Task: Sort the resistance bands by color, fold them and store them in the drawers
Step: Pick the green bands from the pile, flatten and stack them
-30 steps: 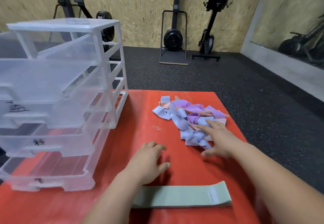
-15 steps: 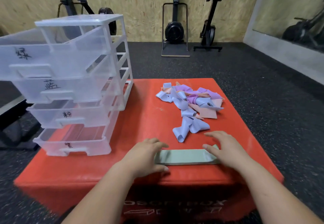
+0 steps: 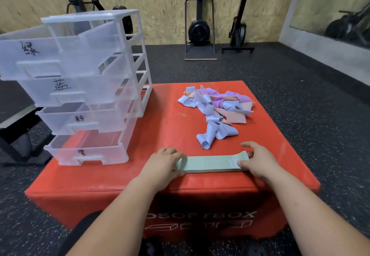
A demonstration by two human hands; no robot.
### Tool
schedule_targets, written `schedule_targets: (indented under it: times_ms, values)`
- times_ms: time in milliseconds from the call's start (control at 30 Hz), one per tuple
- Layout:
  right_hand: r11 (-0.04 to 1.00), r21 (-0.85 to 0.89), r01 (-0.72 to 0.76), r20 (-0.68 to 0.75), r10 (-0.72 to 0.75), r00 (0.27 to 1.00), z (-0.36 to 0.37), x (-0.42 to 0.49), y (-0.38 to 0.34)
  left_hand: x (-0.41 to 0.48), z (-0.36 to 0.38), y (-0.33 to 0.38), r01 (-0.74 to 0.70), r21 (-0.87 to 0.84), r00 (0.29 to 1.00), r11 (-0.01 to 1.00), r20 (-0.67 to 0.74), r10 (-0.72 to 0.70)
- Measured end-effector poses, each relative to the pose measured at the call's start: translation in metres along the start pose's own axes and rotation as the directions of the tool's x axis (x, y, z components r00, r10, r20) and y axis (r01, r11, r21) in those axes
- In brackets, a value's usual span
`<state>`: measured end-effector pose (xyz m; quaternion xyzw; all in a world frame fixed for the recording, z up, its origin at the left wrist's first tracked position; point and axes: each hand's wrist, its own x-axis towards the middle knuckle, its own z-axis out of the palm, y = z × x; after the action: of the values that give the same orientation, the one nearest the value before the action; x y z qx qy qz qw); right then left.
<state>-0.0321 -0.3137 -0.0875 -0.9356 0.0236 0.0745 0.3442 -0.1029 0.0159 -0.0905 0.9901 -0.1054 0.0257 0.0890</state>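
A pale green resistance band (image 3: pixel 210 164) lies flat along the near edge of the red soft box (image 3: pixel 164 135). My left hand (image 3: pixel 162 165) presses on its left end, fingers curled over it. My right hand (image 3: pixel 258 162) pinches its right end between thumb and fingers. Beyond them a loose pile of blue, purple and pink bands (image 3: pixel 217 108) rests on the box. A clear plastic drawer unit (image 3: pixel 84 87) with several drawers pulled partly out, each marked with a handwritten label, stands on the box's left side.
Dark speckled rubber floor (image 3: pixel 300 95) surrounds the box. Exercise machines (image 3: pixel 200 27) stand against the far wooden wall. A mirror panel (image 3: pixel 330 15) runs along the right wall. A black frame (image 3: pixel 14 135) sits on the floor at left.
My view pulled back and down. My right hand left the pile and came to the green band's right end, and my left hand settled on its left end.
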Motion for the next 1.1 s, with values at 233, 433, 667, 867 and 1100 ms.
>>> schedule_targets:
  times_ms: [233,433,667,867,1100]
  values:
    - [0.918,0.394,-0.045,0.050,0.027,0.998,-0.002,0.000,-0.006,0.001,0.003,-0.004,-0.012,-0.024,0.999,1.000,-0.030,0.011]
    - [0.737,0.662,-0.139,0.157,0.046,0.987,-0.007,-0.001,-0.023,0.015,0.006,0.028,-0.205,-0.173,0.948,0.963,-0.278,0.152]
    - [0.585,0.809,-0.060,0.143,-0.096,0.985,0.002,-0.016,-0.053,0.034,0.001,0.106,0.023,-0.841,0.991,0.541,-0.051,-0.121]
    - [0.612,0.791,-0.002,0.105,-0.132,0.986,0.011,-0.017,-0.059,0.047,0.002,0.111,0.215,-0.911,0.937,0.352,0.091,-0.336]
    - [0.782,0.581,0.224,0.038,-0.301,0.953,0.004,-0.014,-0.056,0.054,-0.005,0.101,0.311,-0.887,0.869,0.342,0.120,-0.480]
